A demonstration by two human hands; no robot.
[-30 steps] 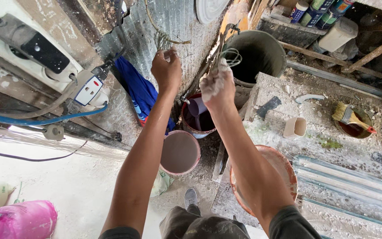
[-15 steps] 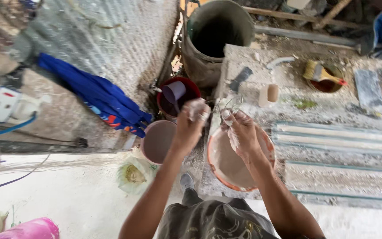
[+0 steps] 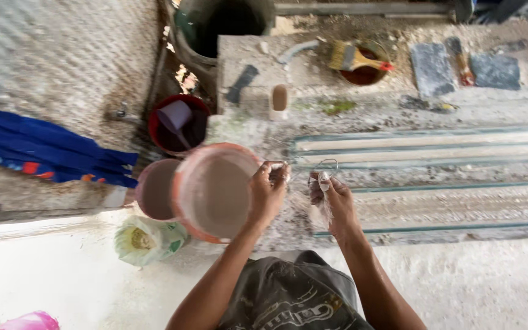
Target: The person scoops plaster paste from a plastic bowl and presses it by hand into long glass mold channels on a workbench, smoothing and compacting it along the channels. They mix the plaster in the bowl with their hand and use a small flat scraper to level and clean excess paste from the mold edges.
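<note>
1. thin wire loop (image 3: 324,166): pinched between left hand (image 3: 268,194) and right hand (image 3: 332,203), just right of the large orange basin (image 3: 186,201); being shaped, it seems; next move calls for a steady pinch.
2. basin: pale grey slurry.
3. small bowl (image 3: 153,189), left of basin: similar slurry.
4. red bucket (image 3: 178,125), behind basin: dark liquid, lilac scoop (image 3: 175,116).

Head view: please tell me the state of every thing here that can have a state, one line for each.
left hand: fingers pinched on the thin wire
right hand: fingers pinched on the thin wire
thin wire: bent into loops, held between both hands
orange basin: filled with pale liquid
red bucket: open, a scoop inside
paintbrush: resting across a small bowl
dark barrel: open
</note>
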